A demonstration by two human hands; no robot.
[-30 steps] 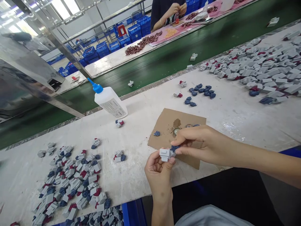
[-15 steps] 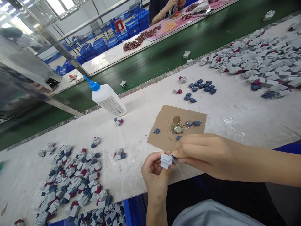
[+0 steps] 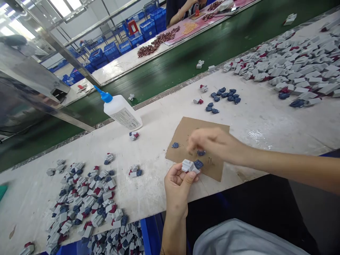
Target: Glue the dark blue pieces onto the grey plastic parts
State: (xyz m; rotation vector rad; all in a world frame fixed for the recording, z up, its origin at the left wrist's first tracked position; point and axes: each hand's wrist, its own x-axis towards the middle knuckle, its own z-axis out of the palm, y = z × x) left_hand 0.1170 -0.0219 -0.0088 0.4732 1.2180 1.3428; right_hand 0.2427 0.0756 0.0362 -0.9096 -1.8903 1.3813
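Note:
My left hand (image 3: 180, 186) is closed on a small grey plastic part (image 3: 188, 165), held just off the near edge of the cardboard. A dark blue molded piece (image 3: 198, 164) sits against the right side of that part. Over the cardboard sheet (image 3: 175, 129) hovers my right hand (image 3: 212, 141), its fingers bent downward and smeared by motion, so I cannot tell whether anything is in them. Two loose blue pieces lie on the cardboard: one at the left (image 3: 175, 145) and another (image 3: 201, 153) under my right hand. The cardboard's middle is hidden behind that hand.
A white bottle with a blue nozzle (image 3: 123, 113) stands beyond the cardboard. Assembled parts (image 3: 87, 198) are heaped at left, above a filled blue bin (image 3: 145, 235). Grey parts (image 3: 300, 67) cover the right; blue pieces (image 3: 225, 94) lie nearer. A green belt (image 3: 170, 71) runs behind; a co-worker's arm (image 3: 183, 12) shows across it.
My right hand has left the grey part and moved up over the cardboard, covering the round metal cap. The blue piece now shows on the part in my left hand, which has risen slightly.

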